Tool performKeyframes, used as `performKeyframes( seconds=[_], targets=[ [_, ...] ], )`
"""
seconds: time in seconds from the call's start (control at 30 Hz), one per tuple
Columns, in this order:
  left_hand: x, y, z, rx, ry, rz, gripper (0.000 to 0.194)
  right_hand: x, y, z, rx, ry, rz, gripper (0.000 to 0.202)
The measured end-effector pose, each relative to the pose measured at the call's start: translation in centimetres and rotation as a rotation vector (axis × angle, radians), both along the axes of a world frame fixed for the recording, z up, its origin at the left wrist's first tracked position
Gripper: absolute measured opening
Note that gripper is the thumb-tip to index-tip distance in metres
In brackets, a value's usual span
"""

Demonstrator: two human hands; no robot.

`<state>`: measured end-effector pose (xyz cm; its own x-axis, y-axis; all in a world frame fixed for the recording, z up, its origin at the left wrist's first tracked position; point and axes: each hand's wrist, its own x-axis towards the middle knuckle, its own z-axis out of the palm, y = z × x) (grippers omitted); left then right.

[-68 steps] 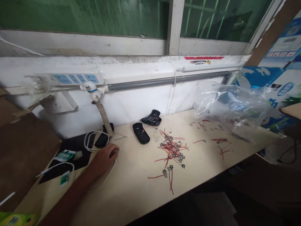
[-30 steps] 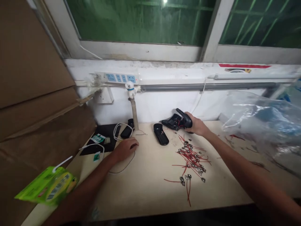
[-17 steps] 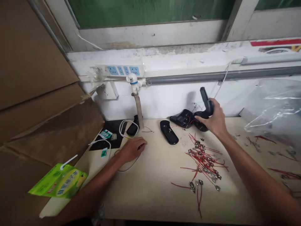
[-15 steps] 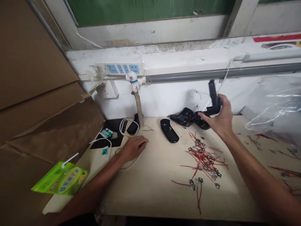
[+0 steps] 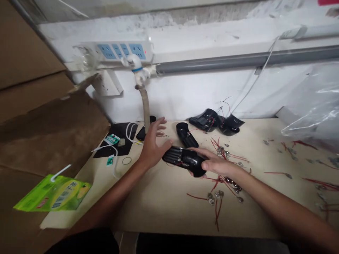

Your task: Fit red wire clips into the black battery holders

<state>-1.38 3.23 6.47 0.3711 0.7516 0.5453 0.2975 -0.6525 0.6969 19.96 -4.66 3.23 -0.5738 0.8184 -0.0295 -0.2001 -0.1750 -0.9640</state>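
My right hand (image 5: pixel 212 162) grips the rounded end of a curved black plastic housing (image 5: pixel 194 160), which lies nearly level above the table with its slotted inner side up. At its other end my left hand (image 5: pixel 155 144) is spread, fingers apart, the thumb close to the housing's tip. Whether the thumb touches it I cannot tell. Behind, a similar black housing (image 5: pixel 186 135) lies on the table. More black housings (image 5: pixel 205 120) with thin wires stand against the wall. Metal pieces with red wires (image 5: pixel 224 153) lie beside and beyond my right hand.
A green packet (image 5: pixel 58 194) hangs by the cardboard (image 5: pixel 53 130) at the left. White cables (image 5: pixel 114 158) lie near a black sheet (image 5: pixel 127 150). A ribbed hose (image 5: pixel 145 106) comes down from a white fitting. Clear plastic wrap (image 5: pixel 315 102) fills the right back.
My right hand has brought a black housing from the wall to the middle of the table. My left hand has risen and opened beside it. The camera view has tilted down.
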Motion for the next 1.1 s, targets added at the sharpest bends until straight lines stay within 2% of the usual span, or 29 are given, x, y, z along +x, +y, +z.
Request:
performKeyframes(
  seconds=[0.03, 0.1, 0.2, 0.3, 0.4, 0.47, 0.5, 0.53, 0.6, 0.67, 0.7, 0.87, 1.0, 1.1],
  targets=[
    [-0.2, -0.1, -0.1, 0.111, 0.096, 0.022, 0.045, 0.3, 0.0, -0.1, -0.009, -0.017, 0.026, 0.07],
    [-0.7, -0.4, -0.4, 0.246, 0.215, -0.032, 0.014, 0.8, 0.0, -0.1, -0.014, -0.073, 0.064, 0.058],
    [-1.1, -0.9, -1.2, 0.198, 0.305, -0.164, 0.01, 0.7, -0.1, 0.2, -0.037, -0.21, 0.064, 0.058],
    [-0.9, -1.3, -1.8, 0.067, 0.486, -0.257, 0.016, 0.5, 0.1, 0.6, 0.013, -0.383, -0.099, 0.052],
    [-0.4, -1.4, -1.9, -0.066, 0.673, -0.207, 0.015, 1.5, 0.5, 1.3, 0.177, -0.547, -0.333, 0.04],
    [-0.2, -1.2, -1.9, -0.127, 0.7, -0.17, 0.013, 2.9, 0.8, 1.9, 0.331, -0.707, -0.47, 0.029],
    [-0.2, -1.1, -1.9, -0.158, 0.675, -0.158, 0.015, 3.7, 0.9, 2.2, 0.392, -0.805, -0.496, 0.025],
    [-0.1, -1.0, -1.9, -0.19, 0.632, -0.144, 0.019, 4.4, 0.9, 2.5, 0.422, -0.894, -0.465, 0.021],
    [-0.1, -0.8, -2.1, -0.252, 0.543, -0.112, 0.033, 5.8, 0.8, 2.9, 0.384, -0.995, -0.261, 0.017],
    [0.0, -0.8, -2.3, -0.275, 0.499, -0.077, 0.048, 6.6, 0.7, 2.9, 0.305, -1.007, -0.063, 0.012],
    [0.0, -0.7, -2.4, -0.262, 0.496, -0.062, 0.052, 6.8, 0.6, 2.8, 0.282, -1.017, -0.021, 0.011],
    [-0.2, -0.5, -2.8, -0.168, 0.473, -0.068, 0.059, 6.9, 0.4, 2.1, 0.233, -1.146, -0.061, 0.012],
    [-0.4, -0.4, -2.9, -0.158, 0.469, -0.114, 0.054, 6.8, 0.4, 2.2, 0.224, -1.081, -0.02, 0.016],
    [-0.3, -0.7, -3.0, -0.156, 0.497, -0.129, 0.052, 6.6, 0.3, 2.5, 0.252, -1.011, -0.077, 0.019]
  ],
)
